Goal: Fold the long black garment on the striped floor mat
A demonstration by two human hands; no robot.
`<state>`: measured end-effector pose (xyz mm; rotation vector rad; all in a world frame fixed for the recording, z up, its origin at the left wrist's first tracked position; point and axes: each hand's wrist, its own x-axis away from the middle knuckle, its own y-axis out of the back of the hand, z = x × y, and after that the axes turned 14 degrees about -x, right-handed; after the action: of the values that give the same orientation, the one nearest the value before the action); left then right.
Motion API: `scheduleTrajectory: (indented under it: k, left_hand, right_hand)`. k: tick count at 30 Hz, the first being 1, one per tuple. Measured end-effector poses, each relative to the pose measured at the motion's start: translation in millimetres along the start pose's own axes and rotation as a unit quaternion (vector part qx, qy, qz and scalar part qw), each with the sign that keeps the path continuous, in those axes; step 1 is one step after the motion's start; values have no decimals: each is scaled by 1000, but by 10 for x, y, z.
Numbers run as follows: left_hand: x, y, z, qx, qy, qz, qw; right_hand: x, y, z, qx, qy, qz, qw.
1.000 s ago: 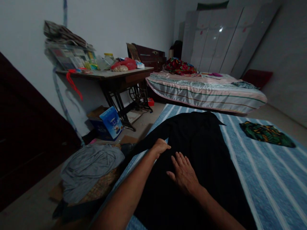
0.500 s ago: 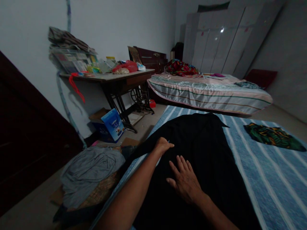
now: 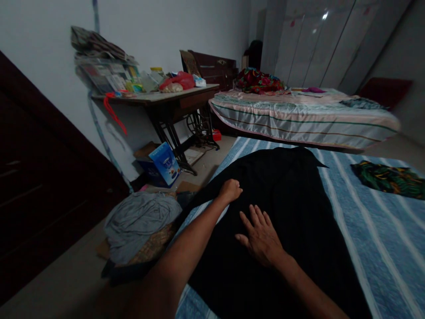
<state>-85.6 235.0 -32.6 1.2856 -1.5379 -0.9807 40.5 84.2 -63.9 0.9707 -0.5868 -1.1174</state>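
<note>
A black long-sleeved garment lies spread over the blue-and-white striped bed cover, one sleeve reaching left past the bed's edge. My left hand is closed in a fist on the garment, where the sleeve meets the body. What its fingers hold is hidden. Just nearer to me and to the right, my right hand rests palm down on the black cloth, fingers spread and nothing in them.
A patterned green-and-black cloth lies on the striped bed cover. Left of the bed are a grey cloth heap and a blue box. Beyond stand a cluttered sewing-machine table and a second bed.
The view has shifted, so the room sits farther right and higher. My left fist has drawn in its fingers; a small bluish bit seen beside it is now hidden. My right hand stays flat.
</note>
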Motion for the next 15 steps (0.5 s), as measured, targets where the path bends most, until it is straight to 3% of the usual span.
scheduleTrajectory:
  k: [7, 15]
  left_hand:
    - [9, -32, 20, 2, -16, -31, 999]
    - [100, -5, 35, 75, 2, -13, 997]
  right_hand:
    - [37, -22, 9, 23, 39, -37, 998]
    - [85, -35, 40, 45, 134, -45, 989]
